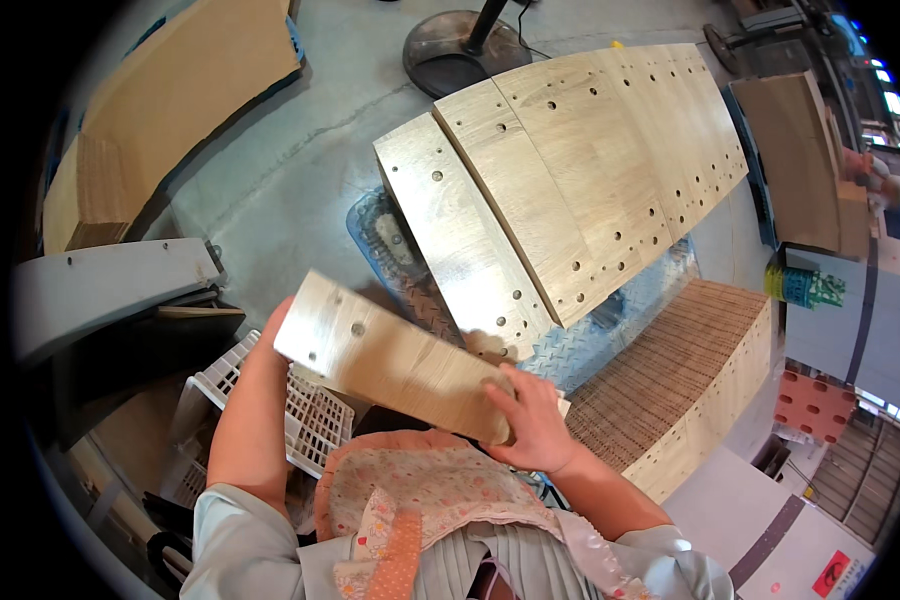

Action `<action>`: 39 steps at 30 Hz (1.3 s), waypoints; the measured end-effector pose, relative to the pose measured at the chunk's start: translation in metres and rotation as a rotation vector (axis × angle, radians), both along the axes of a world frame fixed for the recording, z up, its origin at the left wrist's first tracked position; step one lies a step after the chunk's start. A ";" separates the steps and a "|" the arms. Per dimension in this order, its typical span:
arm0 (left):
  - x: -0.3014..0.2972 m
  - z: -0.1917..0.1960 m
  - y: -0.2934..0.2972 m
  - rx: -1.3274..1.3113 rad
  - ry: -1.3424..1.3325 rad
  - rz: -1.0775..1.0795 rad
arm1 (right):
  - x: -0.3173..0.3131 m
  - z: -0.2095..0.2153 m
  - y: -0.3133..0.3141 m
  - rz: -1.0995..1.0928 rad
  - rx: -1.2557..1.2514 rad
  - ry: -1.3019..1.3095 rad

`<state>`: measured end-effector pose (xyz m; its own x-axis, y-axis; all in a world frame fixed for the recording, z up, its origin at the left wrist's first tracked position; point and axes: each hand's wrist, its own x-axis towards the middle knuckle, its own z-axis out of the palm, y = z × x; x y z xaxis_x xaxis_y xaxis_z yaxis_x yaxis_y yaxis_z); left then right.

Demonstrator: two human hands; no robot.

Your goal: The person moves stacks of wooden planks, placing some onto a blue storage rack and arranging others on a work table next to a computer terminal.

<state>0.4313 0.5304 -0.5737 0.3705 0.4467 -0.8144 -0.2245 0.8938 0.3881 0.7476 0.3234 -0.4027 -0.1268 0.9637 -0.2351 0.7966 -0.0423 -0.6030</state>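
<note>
Between my two hands is a wooden board (400, 365), pale and smooth with a few drilled holes, tilted in front of my apron. My left hand (278, 325) holds its left end; most of those fingers are hidden behind the wood. At the right end, my right hand (530, 420) grips the edge with thumb and fingers. Just beyond lies a stack of similar drilled boards (590, 150), with a separate front row (460, 240) set beside it, a narrow gap between them. Whether I hold one board or several together, I cannot tell.
A blue metal platform (370, 225) carries the drilled boards. Close by on the right stands a stack of boards on edge (660, 370). White plastic basket (315, 415) at lower left; cardboard-topped stack (190, 90) at far left. A round black stand base (450, 50) is on the floor.
</note>
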 end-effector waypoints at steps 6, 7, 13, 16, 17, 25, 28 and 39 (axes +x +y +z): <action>0.019 0.042 -0.005 0.096 0.020 -0.229 | -0.002 0.010 0.000 0.168 -0.091 -0.315; 0.020 0.047 -0.007 0.067 0.028 -0.213 | 0.001 0.013 0.004 0.194 -0.112 -0.336; 0.036 0.055 -0.009 -0.023 0.068 -0.220 | 0.007 0.000 0.004 0.246 -0.226 -0.323; 0.042 0.051 -0.002 -0.048 0.021 -0.291 | 0.002 -0.010 -0.009 0.206 -0.253 -0.313; 0.046 0.055 0.000 -0.071 0.051 -0.302 | 0.000 -0.015 -0.014 0.188 -0.271 -0.297; 0.073 0.051 0.040 0.042 -0.041 0.073 | 0.014 -0.018 0.005 -0.066 0.049 -0.168; 0.077 -0.002 0.002 0.075 -0.101 0.039 | 0.010 -0.029 0.029 -0.189 0.184 -0.150; 0.205 0.051 -0.060 -0.054 -0.312 0.234 | -0.004 -0.075 0.083 -0.365 0.057 -0.428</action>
